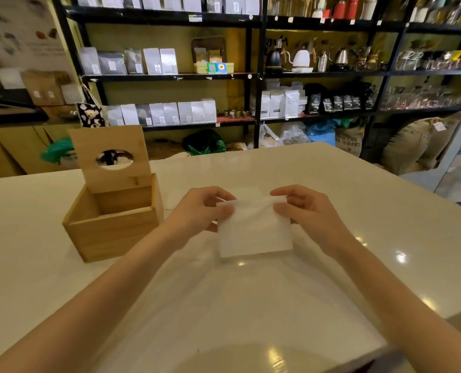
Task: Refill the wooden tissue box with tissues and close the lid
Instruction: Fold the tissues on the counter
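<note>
Tissues [255,232]: one stack, pinched at its top corners by left hand [206,208] and right hand [304,210].
Box [113,219]: one, left of grip, lid [111,154] upright.
Surface [358,184]: bare rightward to its edge.

Both hands, left [206,208] and right [303,211], raised together, fingers pinched.

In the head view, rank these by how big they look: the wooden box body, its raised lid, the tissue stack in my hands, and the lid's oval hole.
1. Wooden box body, largest.
2. Raised lid and tissue stack: they look much alike, and the stack sits nearer the camera, so I won't rank them.
3. Oval hole, clearly smallest.
</note>
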